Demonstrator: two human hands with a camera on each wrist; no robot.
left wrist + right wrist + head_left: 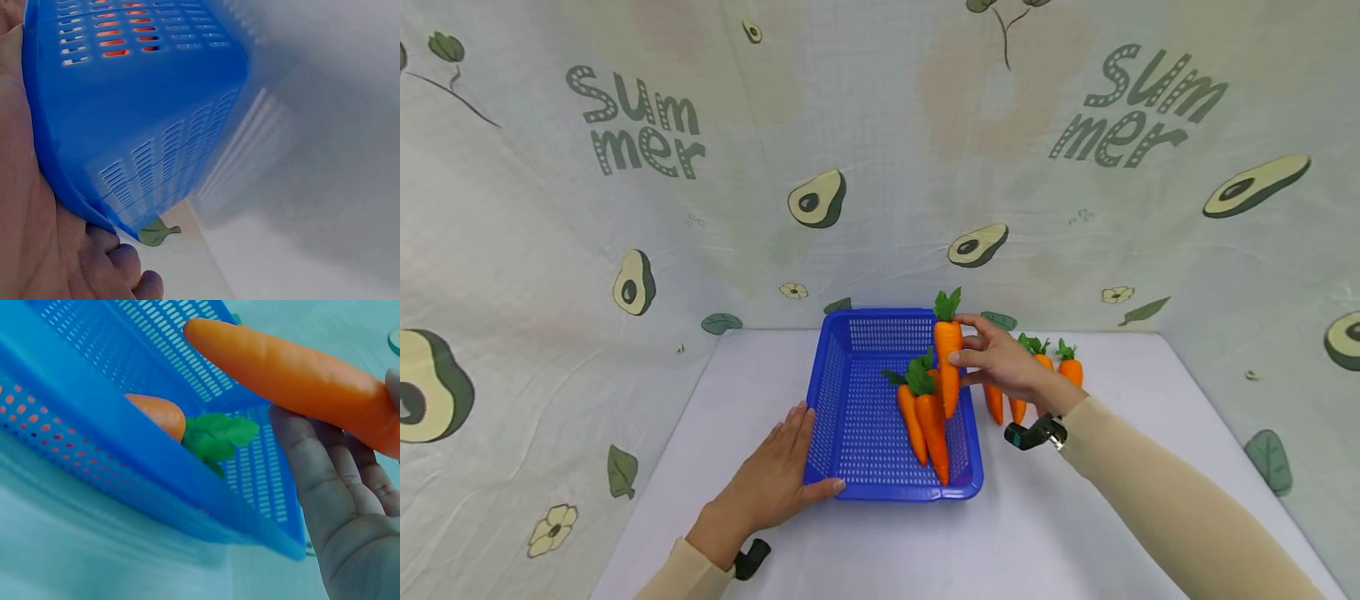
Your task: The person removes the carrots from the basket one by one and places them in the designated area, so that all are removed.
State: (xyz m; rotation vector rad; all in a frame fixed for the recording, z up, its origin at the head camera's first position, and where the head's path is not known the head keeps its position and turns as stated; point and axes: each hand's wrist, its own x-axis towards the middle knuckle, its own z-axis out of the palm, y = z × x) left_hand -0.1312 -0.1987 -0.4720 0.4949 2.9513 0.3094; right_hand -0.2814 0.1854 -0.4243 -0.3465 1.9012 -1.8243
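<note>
A blue perforated plastic basket [887, 493] stands on the white table. My left hand [767, 475] rests on its near left corner, fingers straight along the left rim and thumb over the front rim. Over the basket's right side, my right hand [1003, 362] pinches an orange carrot [949, 375] between thumb and fingers, leafy top up and tip down. In the right wrist view this carrot [294, 375] hangs above the basket wall. Inside the basket lie a large carrot [931, 429] and a slimmer carrot [912, 425]; another is partly hidden behind the held one.
Several more carrots [1070, 372] lie on the table [887, 550] to the right of the basket, partly covered by my right hand and forearm. A patterned cloth [887, 150] with avocado prints hangs behind the table and at both sides.
</note>
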